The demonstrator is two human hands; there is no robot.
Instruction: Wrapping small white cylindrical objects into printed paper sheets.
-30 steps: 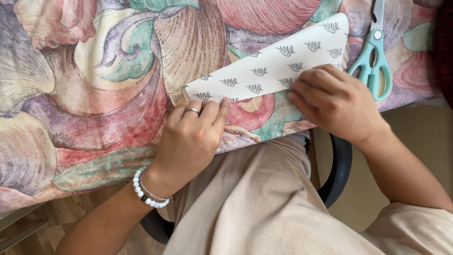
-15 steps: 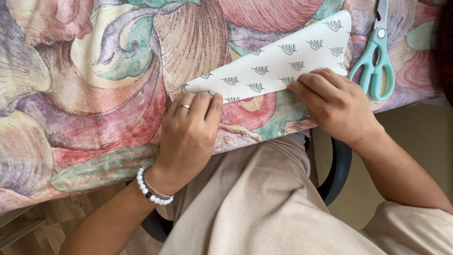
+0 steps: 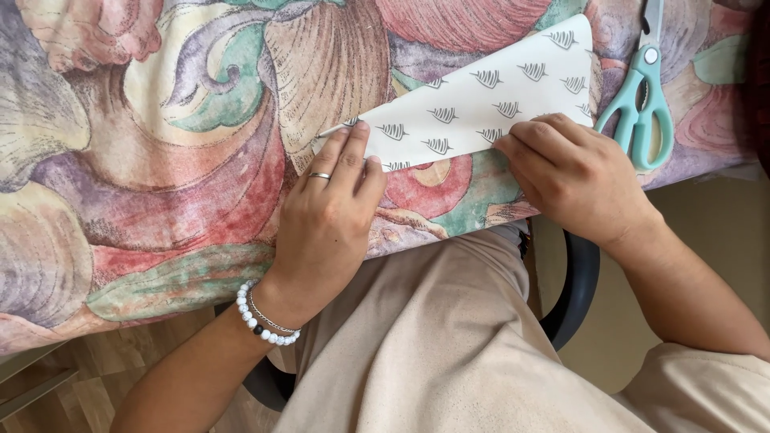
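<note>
Both hands lie flat on a folded sheet of patterned paper [image 3: 489, 104], neither one clenched nor pinching it: the left hand [image 3: 329, 212] rests with fingers stretched out together, fingertips [image 3: 361, 128] pressing the paper's lower-left tip, while the right hand [image 3: 573, 176] bends its fingers down onto the lower edge further along.

The largest thing in view is the floral tablecloth [image 3: 160, 160], in pinks, greens and purples, covering the table right up to its near edge. Below that edge sit the person's beige-clad lap [image 3: 433, 345] and the dark curved arm of a chair [image 3: 573, 293].

The paper lies on the cloth as a long white strip printed with small grey leaf-like marks. Its long axis runs on a slant, from the narrow tip under the left fingertips up to the broad end at the upper right. The right hand is nearer that broad end; the left holds down the point.

Just beyond the broad end, apart from the right hand, lie teal-handled scissors [image 3: 642, 104], closed, handles toward the person.

A white bead bracelet [image 3: 261, 321] circles the left wrist, and a thin ring [image 3: 319, 175] sits on one left finger.
</note>
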